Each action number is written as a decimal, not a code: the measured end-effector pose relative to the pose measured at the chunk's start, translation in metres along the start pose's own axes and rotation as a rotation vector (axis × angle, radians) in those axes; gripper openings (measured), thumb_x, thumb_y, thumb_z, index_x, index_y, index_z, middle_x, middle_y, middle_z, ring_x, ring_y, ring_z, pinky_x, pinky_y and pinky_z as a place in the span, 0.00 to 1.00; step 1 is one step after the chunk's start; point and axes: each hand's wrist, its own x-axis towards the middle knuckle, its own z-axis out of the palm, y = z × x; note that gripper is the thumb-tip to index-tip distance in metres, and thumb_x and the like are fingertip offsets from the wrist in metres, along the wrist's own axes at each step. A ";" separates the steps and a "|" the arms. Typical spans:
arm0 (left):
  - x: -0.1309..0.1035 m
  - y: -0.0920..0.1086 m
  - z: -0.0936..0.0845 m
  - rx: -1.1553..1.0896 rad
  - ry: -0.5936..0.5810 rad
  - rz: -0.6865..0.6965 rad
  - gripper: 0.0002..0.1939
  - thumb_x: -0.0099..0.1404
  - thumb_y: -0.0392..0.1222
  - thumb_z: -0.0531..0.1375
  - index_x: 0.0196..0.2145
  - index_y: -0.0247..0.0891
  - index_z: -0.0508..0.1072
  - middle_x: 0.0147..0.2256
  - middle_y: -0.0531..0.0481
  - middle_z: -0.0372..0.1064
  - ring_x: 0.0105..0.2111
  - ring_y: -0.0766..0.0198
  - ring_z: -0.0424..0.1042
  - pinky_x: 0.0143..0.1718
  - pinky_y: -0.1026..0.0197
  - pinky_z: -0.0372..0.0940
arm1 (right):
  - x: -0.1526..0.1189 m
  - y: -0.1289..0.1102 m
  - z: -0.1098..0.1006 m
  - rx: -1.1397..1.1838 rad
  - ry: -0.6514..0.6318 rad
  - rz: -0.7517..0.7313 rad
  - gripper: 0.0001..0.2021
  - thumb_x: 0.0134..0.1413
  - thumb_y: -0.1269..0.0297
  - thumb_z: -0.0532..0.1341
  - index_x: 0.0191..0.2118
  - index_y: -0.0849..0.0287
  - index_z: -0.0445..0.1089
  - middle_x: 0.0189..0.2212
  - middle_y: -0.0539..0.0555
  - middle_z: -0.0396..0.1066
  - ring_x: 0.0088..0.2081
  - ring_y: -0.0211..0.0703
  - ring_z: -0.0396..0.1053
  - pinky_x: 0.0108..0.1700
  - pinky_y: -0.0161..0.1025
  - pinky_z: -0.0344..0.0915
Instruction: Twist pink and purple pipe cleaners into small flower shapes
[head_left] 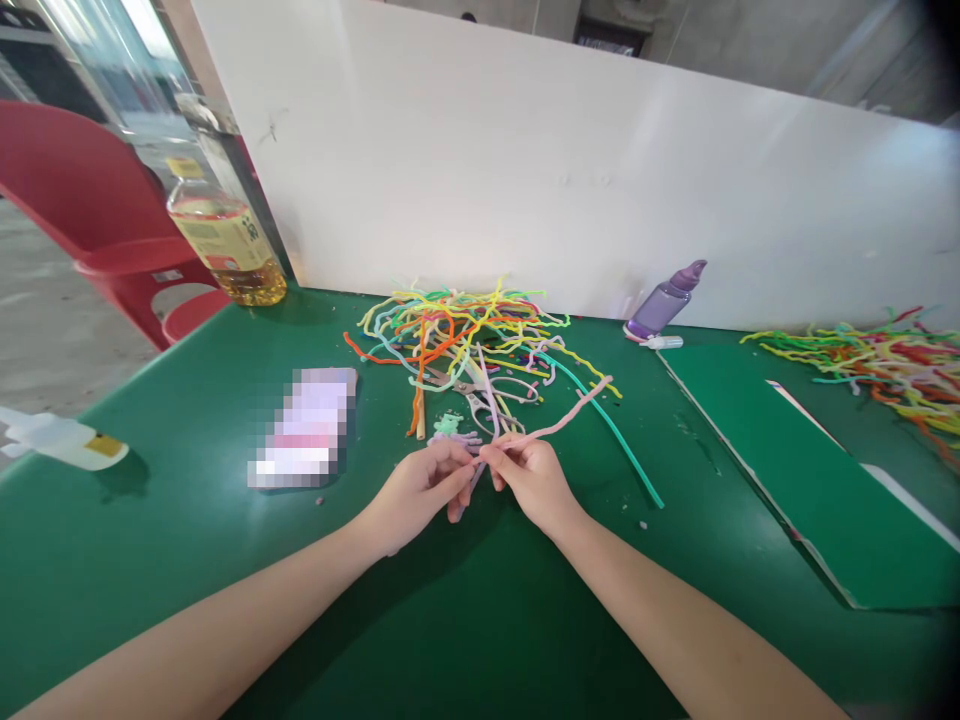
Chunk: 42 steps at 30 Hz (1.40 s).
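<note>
A pink pipe cleaner (568, 420) runs from between my pinched fingers out to the upper right, its far end free. My left hand (424, 488) is closed around its near end at the fingertips. Thumb and forefinger of my right hand (534, 475) pinch it close beside the left. A lilac pipe cleaner (487, 385) rises behind the fingers; whether either hand grips it too is hidden. Just beyond the hands lie a small mint-green fuzzy piece (448, 424) and a pair of scissors (476, 400) with grey handles, partly under loose stems.
A heap of coloured pipe cleaners (457, 325) lies against the white board (525, 170). Leftward are a pixelated flat object (304, 430), a white bottle (71, 440) and an oil bottle (229, 245). Rightward stand a purple bottle (664, 300), green sheet (810, 470) and more stems (885, 365).
</note>
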 end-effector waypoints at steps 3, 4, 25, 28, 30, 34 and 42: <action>0.000 -0.002 0.001 -0.010 -0.002 -0.005 0.10 0.63 0.47 0.55 0.32 0.36 0.65 0.23 0.55 0.65 0.20 0.69 0.65 0.22 0.66 0.61 | 0.000 0.000 0.001 -0.016 0.014 0.012 0.15 0.52 0.52 0.58 0.26 0.59 0.69 0.14 0.46 0.60 0.18 0.34 0.58 0.23 0.34 0.54; 0.000 -0.003 0.001 -0.015 -0.008 -0.012 0.10 0.63 0.47 0.55 0.31 0.36 0.65 0.22 0.55 0.66 0.20 0.69 0.65 0.22 0.66 0.61 | 0.000 -0.001 0.001 -0.021 0.019 0.016 0.15 0.53 0.52 0.58 0.26 0.59 0.69 0.13 0.46 0.59 0.18 0.34 0.57 0.22 0.34 0.53; 0.001 -0.001 -0.002 0.056 -0.155 -0.061 0.14 0.63 0.49 0.54 0.27 0.36 0.63 0.22 0.52 0.69 0.20 0.68 0.68 0.20 0.67 0.60 | 0.004 0.003 -0.002 0.253 0.127 -0.011 0.15 0.56 0.54 0.57 0.25 0.59 0.63 0.13 0.44 0.57 0.18 0.32 0.53 0.24 0.34 0.49; 0.001 0.000 -0.003 0.052 -0.159 -0.060 0.13 0.63 0.48 0.55 0.27 0.36 0.62 0.22 0.53 0.69 0.20 0.69 0.67 0.20 0.67 0.60 | 0.004 0.004 -0.001 0.303 0.169 -0.003 0.15 0.56 0.54 0.56 0.25 0.59 0.63 0.13 0.44 0.55 0.18 0.31 0.52 0.24 0.34 0.48; 0.001 0.000 -0.002 0.048 -0.159 -0.066 0.13 0.63 0.47 0.55 0.27 0.36 0.62 0.21 0.53 0.69 0.20 0.69 0.68 0.21 0.66 0.61 | 0.004 0.004 -0.001 0.298 0.189 0.001 0.15 0.56 0.54 0.56 0.25 0.59 0.63 0.13 0.44 0.55 0.18 0.31 0.51 0.24 0.34 0.47; 0.001 -0.001 -0.002 0.036 -0.166 -0.067 0.12 0.62 0.46 0.56 0.27 0.36 0.62 0.22 0.52 0.70 0.21 0.68 0.68 0.22 0.65 0.63 | 0.004 0.004 0.000 0.280 0.211 0.011 0.15 0.56 0.54 0.56 0.25 0.60 0.63 0.13 0.44 0.55 0.18 0.31 0.50 0.24 0.34 0.47; 0.004 -0.004 -0.006 -0.064 -0.193 -0.065 0.10 0.60 0.44 0.60 0.29 0.34 0.66 0.24 0.51 0.71 0.24 0.67 0.70 0.26 0.63 0.66 | 0.006 0.004 0.000 0.401 0.233 0.030 0.15 0.55 0.55 0.58 0.24 0.60 0.63 0.14 0.43 0.52 0.18 0.31 0.50 0.24 0.34 0.47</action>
